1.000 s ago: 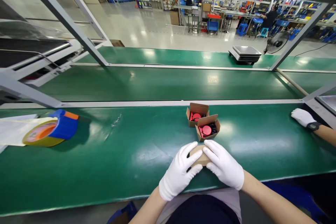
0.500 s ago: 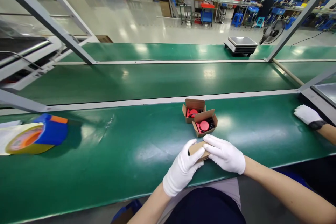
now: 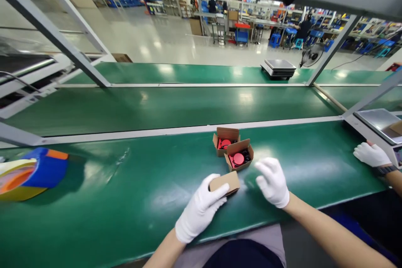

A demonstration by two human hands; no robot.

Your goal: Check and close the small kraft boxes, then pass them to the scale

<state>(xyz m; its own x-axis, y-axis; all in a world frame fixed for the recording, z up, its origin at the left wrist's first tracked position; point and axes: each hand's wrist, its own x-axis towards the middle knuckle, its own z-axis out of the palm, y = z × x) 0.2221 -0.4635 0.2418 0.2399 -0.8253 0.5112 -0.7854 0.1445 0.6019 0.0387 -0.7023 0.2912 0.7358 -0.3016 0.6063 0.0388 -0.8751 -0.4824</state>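
Head view, held box (image 3: 228, 181), green worktop (image 3: 125, 207), grey frame (image 3: 53, 35), shiny pale floor (image 3: 150, 35)

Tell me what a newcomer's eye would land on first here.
Probably the red round pieces in two open boxes near the picture's middle. Then the blue tape dispenser at the left edge, and the small brown box in the left hand, nearer the wearer.

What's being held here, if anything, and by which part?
The left grip has the closed cardboard box by its left end. The right grip is apart from it, with nothing visible held.
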